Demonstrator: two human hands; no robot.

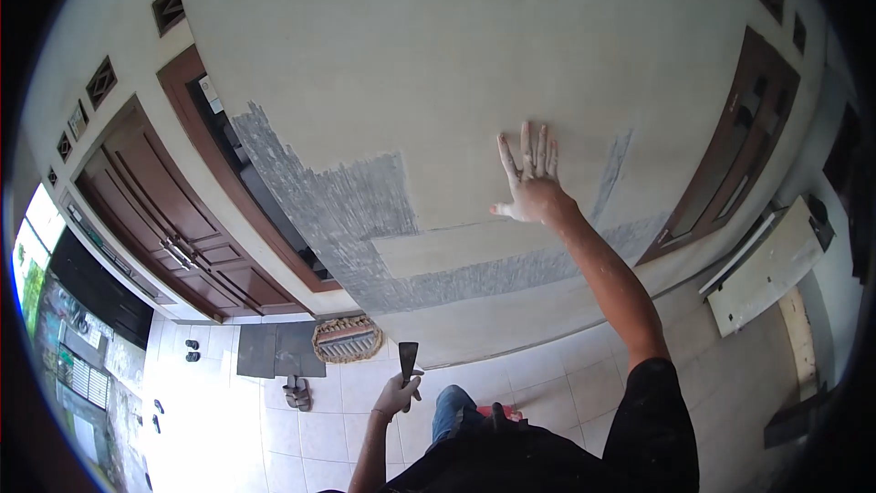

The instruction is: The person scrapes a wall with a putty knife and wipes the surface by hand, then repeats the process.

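- Right arm reaches up and forward, elbow slightly bent; right hand (pixel 532 194) lies palm-on against the wall (pixel 456 82), fingertips up
- Right fingers straight and spread, thumb out to the side; whitish residue on the fingers
- Left arm low, forearm raised; left hand (pixel 396 396) near waist height, well apart from the wall
- Left fingers curled round the handle of a scraper (pixel 408 358), dark blade pointing up; exact grip too small to tell
- Wall pale, with rough, streaky grey patches (pixel 365 196) left of and below the right hand, plus a narrow grey streak (pixel 613 169) just beside the right forearm
- Left side: brown double door (pixel 178 210), dark-paned window in a brown frame (pixel 196 105)
- Right side: brown-framed opening (pixel 730 151), pale board (pixel 766 265) tilted
- Below: tiled floor (pixel 557 402), striped mat (pixel 348 340), sandals (pixel 297 393) beside a grey mat (pixel 274 350)
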